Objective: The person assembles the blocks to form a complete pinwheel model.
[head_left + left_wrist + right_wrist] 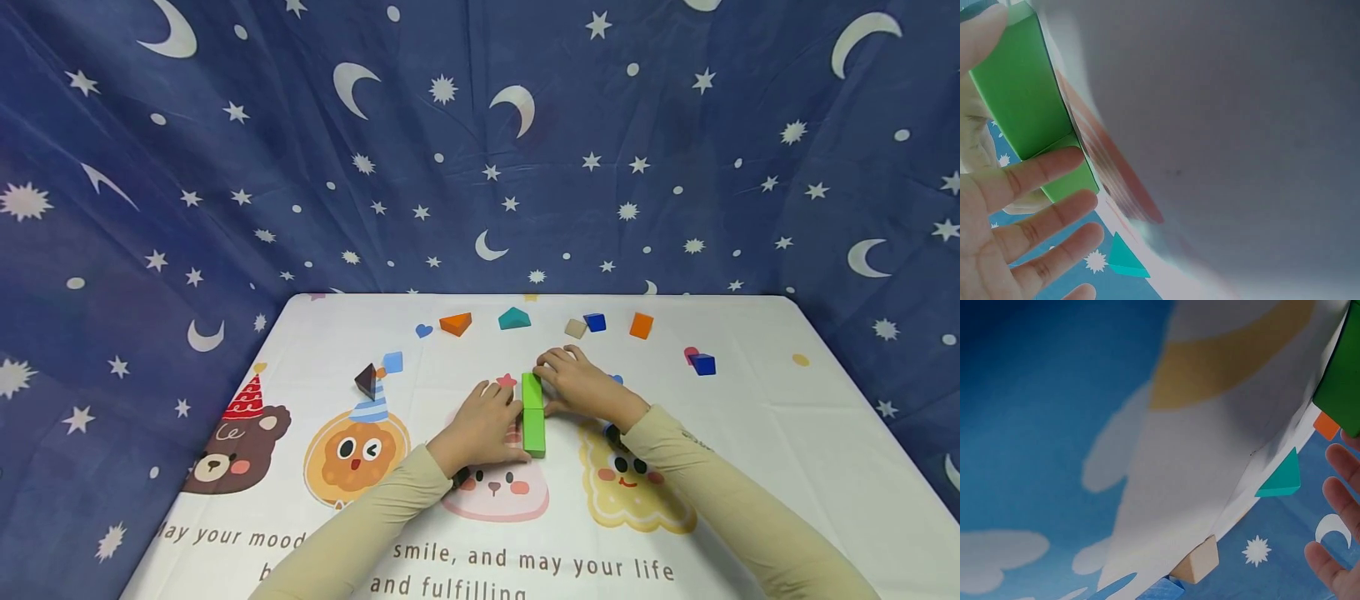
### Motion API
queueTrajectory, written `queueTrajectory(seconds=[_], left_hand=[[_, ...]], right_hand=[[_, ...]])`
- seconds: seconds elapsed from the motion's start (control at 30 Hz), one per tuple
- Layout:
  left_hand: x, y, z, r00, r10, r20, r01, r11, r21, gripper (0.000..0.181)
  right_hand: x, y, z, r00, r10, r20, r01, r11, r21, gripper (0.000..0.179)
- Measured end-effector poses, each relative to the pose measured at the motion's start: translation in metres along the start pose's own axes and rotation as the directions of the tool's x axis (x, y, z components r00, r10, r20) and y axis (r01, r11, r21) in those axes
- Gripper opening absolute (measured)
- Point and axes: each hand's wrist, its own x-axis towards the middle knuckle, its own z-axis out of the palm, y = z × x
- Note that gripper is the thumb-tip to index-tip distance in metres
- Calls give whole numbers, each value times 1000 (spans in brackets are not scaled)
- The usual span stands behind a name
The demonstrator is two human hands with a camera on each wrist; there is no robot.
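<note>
Two bright green blocks lie end to end in a line at the middle of the table, the near block (534, 435) meeting the far block (532, 390). From the left, my left hand (480, 423) holds the near block, thumb at its near end and index finger by the seam, also seen in the left wrist view; its other fingers are spread. On the opposite side, my right hand (588, 387) holds the far block, with fingers at its far end and the thumb low on its right side. The right wrist view shows only a green corner (1341, 381) and some fingertips.
Along the back lie an orange block (456, 324), a teal block (514, 317), a plain wooden block (575, 328), a blue block (595, 322) and another orange block (641, 325). A blue block (703, 364) sits right; a dark prism (366, 381) sits left. A starry curtain (450, 167) hangs behind.
</note>
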Motion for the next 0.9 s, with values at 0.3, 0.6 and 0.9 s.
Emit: queueTrajectory(seconds=[0.3, 0.6, 0.9], left_hand=[[-2, 1, 2, 1000, 4, 13, -5, 1000, 21, 71], [-1, 0, 2, 1000, 14, -10, -14, 1000, 27, 69], [-2, 1, 1, 1000, 4, 5, -4, 1000, 19, 69]], right_hand=[[-1, 1, -1, 999, 18, 34, -19, 1000, 21, 65], [-1, 2, -2, 998, 28, 47, -29, 999, 28, 66], [0, 2, -2, 998, 27, 53, -29, 999, 24, 67]])
